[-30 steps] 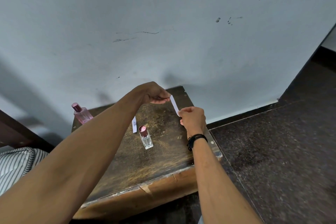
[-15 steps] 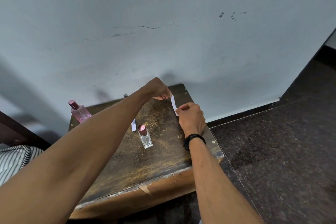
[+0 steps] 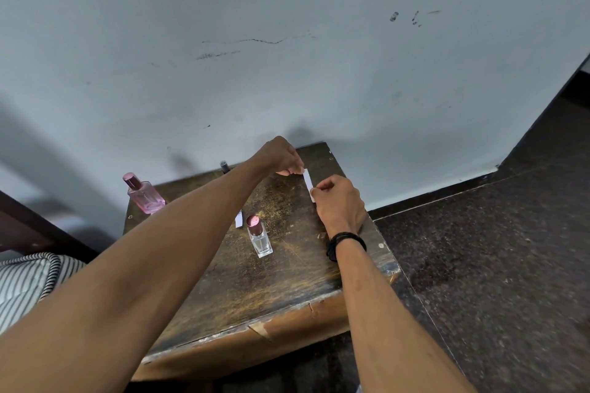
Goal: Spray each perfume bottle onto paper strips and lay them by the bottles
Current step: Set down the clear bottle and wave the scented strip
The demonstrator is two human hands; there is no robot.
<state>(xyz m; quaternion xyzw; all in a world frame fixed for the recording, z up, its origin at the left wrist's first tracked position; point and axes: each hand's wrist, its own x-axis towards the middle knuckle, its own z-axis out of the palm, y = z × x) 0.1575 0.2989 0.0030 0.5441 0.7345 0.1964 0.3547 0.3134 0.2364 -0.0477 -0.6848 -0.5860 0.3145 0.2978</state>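
Over the far right of the worn wooden table (image 3: 287,290), a white paper strip (image 3: 308,183) is held between both hands. My left hand (image 3: 282,155) pinches its far end and my right hand (image 3: 338,201) pinches its near end. A small clear bottle (image 3: 260,238) with a rose cap stands mid-table. A second paper strip (image 3: 238,219) lies just left of it, partly hidden by my left forearm. A pink bottle (image 3: 143,193) stands at the table's far left corner. The top of a dark, grey-capped bottle (image 3: 224,166) shows behind my left arm.
A pale wall (image 3: 287,57) rises right behind the table. Dark speckled floor (image 3: 479,265) spreads to the right. A striped cushion (image 3: 28,277) and a dark wooden frame (image 3: 32,226) sit at the left edge. The table's front edge is chipped.
Both hands have lowered slightly with the strip, and my left hand has shifted a little away from the right one. The bottles and the lying strip have not moved.
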